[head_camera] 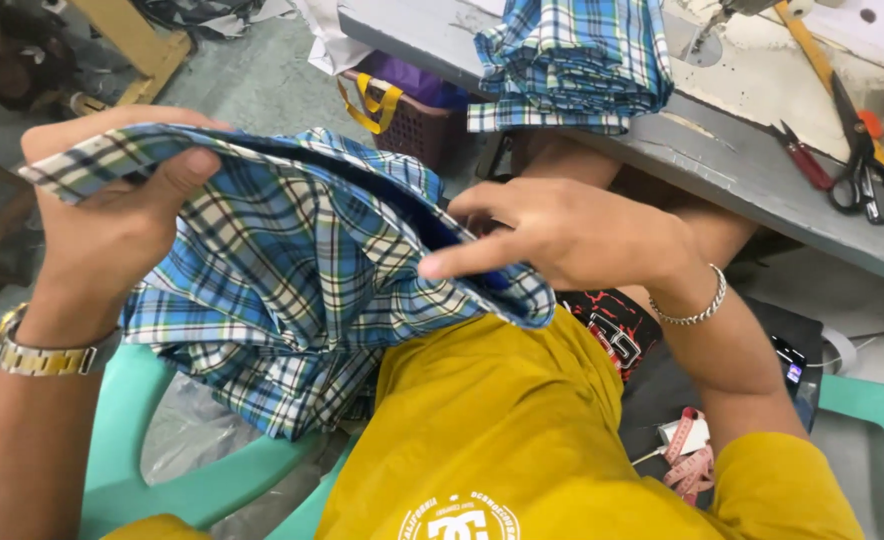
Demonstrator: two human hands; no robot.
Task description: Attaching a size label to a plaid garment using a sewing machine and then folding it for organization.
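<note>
Blue plaid cloth (292, 270) is held taut between the clenched left hand (112, 215) and pinching right hand (562, 235), and is best kept evenly stretched.

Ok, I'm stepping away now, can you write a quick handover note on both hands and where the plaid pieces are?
Left hand: gripping one end of the blue plaid fabric piece, thumb on top.
Right hand: pinching the other end of its folded edge, fingers inside the fold.
The piece is held stretched over the lap, above the green chair.
Stack of folded plaid pieces lies on the grey sewing table, scissors to its right.
Done: several pieces stacked.
Left: the held piece is not yet on the stack.
</note>
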